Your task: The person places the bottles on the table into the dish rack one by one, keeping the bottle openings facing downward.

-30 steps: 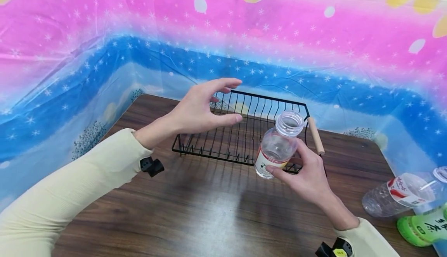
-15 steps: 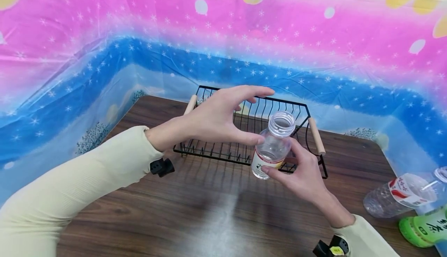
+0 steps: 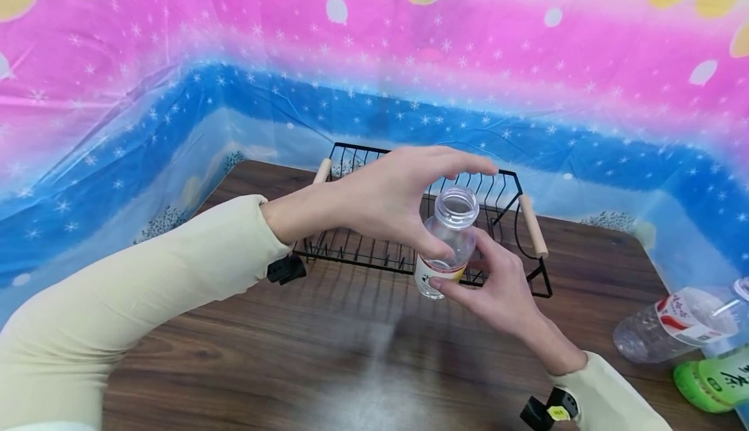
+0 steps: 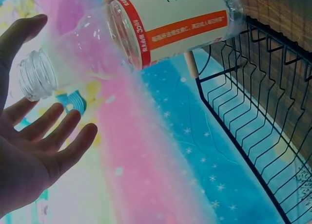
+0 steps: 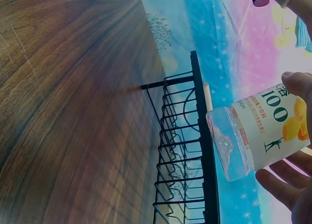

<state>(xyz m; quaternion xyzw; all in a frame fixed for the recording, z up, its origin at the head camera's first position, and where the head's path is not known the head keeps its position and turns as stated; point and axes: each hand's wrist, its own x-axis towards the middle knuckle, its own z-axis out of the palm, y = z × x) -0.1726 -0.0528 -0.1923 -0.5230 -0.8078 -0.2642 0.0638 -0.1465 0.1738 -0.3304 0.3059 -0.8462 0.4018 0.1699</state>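
Note:
My right hand [image 3: 506, 288] grips an uncapped clear plastic juice bottle [image 3: 462, 242] low on its body, thumb across the label. Tilted slightly, the bottle is held up in front of the rack, mouth upward. In the right wrist view the bottle's label [image 5: 278, 121] shows "100" and orange fruit. My left hand [image 3: 392, 197] curves around the neck with thumb and fingers spread apart. From the left wrist, the threaded mouth [image 4: 36, 75] sits between that thumb and the fingers, with a gap to the palm. No cap is visible.
Behind the bottle stands a black wire dish rack [image 5: 207, 160] with wooden handles [image 3: 534, 226]. On the right side of the wooden table [image 3: 246, 353] lie a clear bottle [image 3: 679, 320] and a green-labelled bottle [image 3: 716, 379]. Patterned cloth [image 3: 374, 41] hangs around the table's far sides.
My left hand has moved right, from over the rack's left part to around the bottle's neck. The right hand has shifted the bottle slightly left.

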